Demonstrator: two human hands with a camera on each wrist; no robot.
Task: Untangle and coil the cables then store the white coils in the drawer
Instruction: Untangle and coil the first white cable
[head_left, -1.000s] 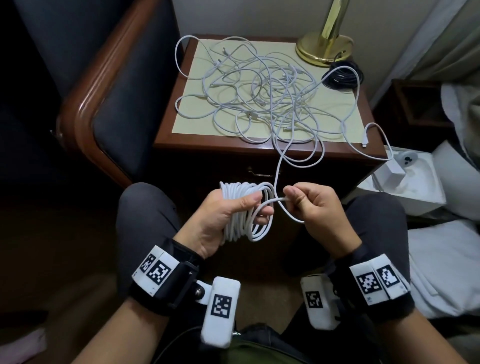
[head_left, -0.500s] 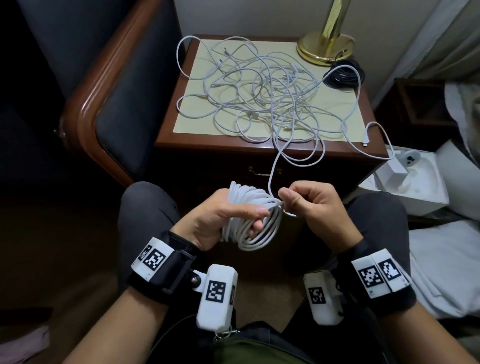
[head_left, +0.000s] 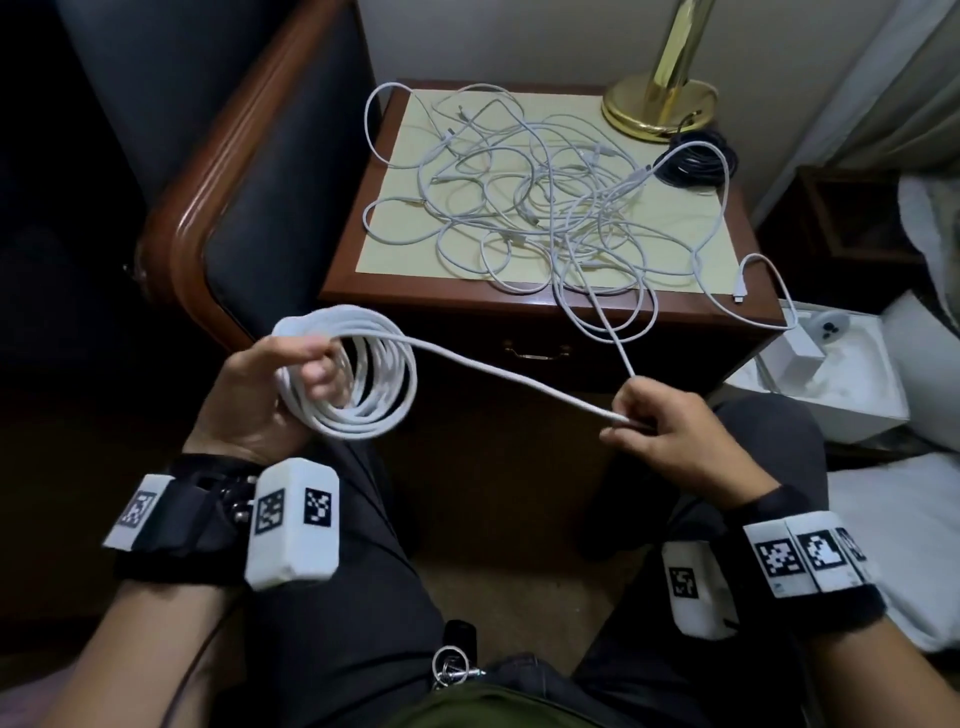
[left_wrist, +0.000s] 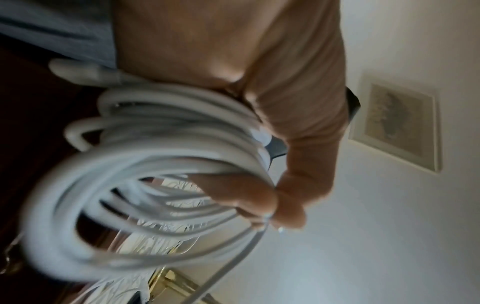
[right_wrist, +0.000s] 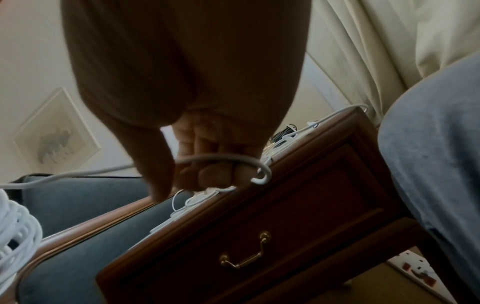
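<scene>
My left hand (head_left: 291, 384) grips a white coil (head_left: 358, 374) of several loops, thumb over the top and fingers through the ring; up close the coil (left_wrist: 145, 185) fills the left wrist view. From it one white cable strand (head_left: 509, 376) runs taut to my right hand (head_left: 654, 415), which holds it in curled fingers (right_wrist: 207, 176). The strand then climbs to the tangled white cables (head_left: 530, 197) on the nightstand (head_left: 447, 306). The drawer (head_left: 535, 353) below, with its brass handle (right_wrist: 244, 259), is closed.
A brass lamp base (head_left: 660, 104) and a coiled black cable (head_left: 696, 161) sit at the nightstand's back right. A wood-framed dark armchair (head_left: 218, 208) stands to the left. A white box (head_left: 826, 374) with a charger lies on the right, bedding beyond it.
My hands have pulled apart: the left went left with the coil, the right went right, drawing a straight length of cable between them. The coil now faces the camera as an open ring.
</scene>
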